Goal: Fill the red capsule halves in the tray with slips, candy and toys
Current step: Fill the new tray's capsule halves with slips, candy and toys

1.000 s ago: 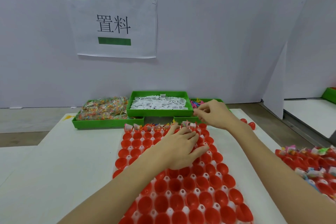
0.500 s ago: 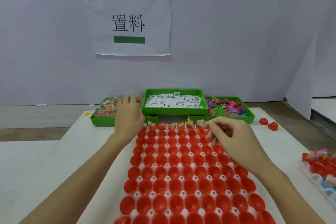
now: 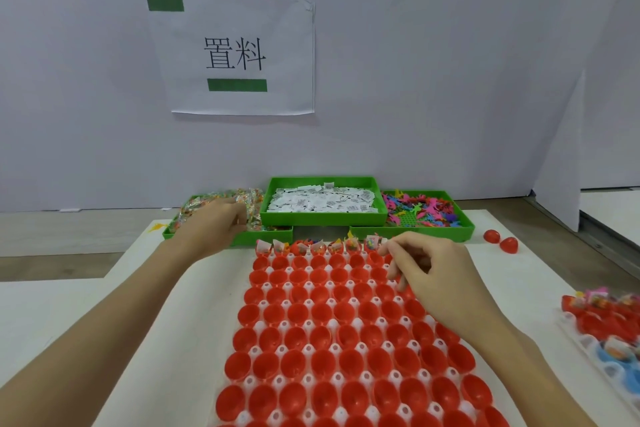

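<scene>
A white tray (image 3: 284,324) of open red capsule halves (image 3: 349,362) lies in front of me. Only its far row (image 3: 313,248) holds slips, candy and toys. My left hand (image 3: 211,227) is in the candy bin (image 3: 270,236), its fingers curled round wrapped candy (image 3: 251,206). My right hand (image 3: 426,269) hovers over the tray's far right corner. Its thumb and forefinger pinch something small that I cannot identify. The middle bin (image 3: 322,218) is full of white slips (image 3: 322,199). The right bin (image 3: 415,231) is full of colourful toys (image 3: 420,210).
Two loose red capsule halves (image 3: 500,241) lie on the table right of the bins. A second tray (image 3: 609,326) with filled capsules sits at the right edge. A paper sign (image 3: 239,52) hangs on the wall behind, and a white partition (image 3: 557,156) stands to the right.
My left hand left the tray and went into the candy bin. My right hand came back from the toy bin to the tray's far row.
</scene>
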The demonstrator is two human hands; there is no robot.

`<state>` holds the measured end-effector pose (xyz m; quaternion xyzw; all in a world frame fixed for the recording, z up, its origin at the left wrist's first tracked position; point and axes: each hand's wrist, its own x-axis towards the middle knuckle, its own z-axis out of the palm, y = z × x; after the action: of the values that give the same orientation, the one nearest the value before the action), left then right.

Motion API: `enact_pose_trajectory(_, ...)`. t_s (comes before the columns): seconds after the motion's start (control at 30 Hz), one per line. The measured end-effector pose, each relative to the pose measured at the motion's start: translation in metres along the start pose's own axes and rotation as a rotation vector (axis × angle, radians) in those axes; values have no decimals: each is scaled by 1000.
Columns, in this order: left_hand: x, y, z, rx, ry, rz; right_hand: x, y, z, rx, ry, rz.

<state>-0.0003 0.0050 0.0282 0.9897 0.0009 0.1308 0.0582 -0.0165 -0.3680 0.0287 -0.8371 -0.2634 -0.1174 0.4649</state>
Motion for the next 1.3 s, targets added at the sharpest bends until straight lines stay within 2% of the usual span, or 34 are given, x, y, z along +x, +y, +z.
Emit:
enact_pose_trajectory(0.13,-5,6,2,78,204,78,1,0,-4,2,17,-5)
enact_pose_trajectory(0.23,-7,7,3,-64,359,-21,1,0,-6,1,31,-10)
enact_pose_trajectory(0.37,-2,1,10,-210,439,-180,1,1,-7,-3,28,-8)
enact_pose_trajectory(0.47,-2,-5,14,-370,443,-305,1,1,-6,-9,25,-4)
enact_pose_trajectory(0.53,-4,-8,18,-426,433,-319,1,2,-6,-18,23,-1)
enact_pose_trajectory(0.77,-13,-13,19,-339,501,-223,1,4,-5,-4,9,3)
enact_pose_trajectory(0.87,-14,-14,18,-360,477,-189,2,5,-5,-7,2,5)
enact_pose_trajectory(1.03,-24,1,15,-594,552,-306,1,9,-4,-34,-24,12)
enact_pose_trajectory(1.13,-47,27,13,-699,571,-298,2,12,-4,-20,-26,28)
enact_pose_trajectory(1.2,-69,47,11,-817,527,-289,4,13,-2,-30,-16,35)
enact_pose_trajectory(1.3,-102,70,13,-1024,363,-285,9,12,5,-94,3,32)
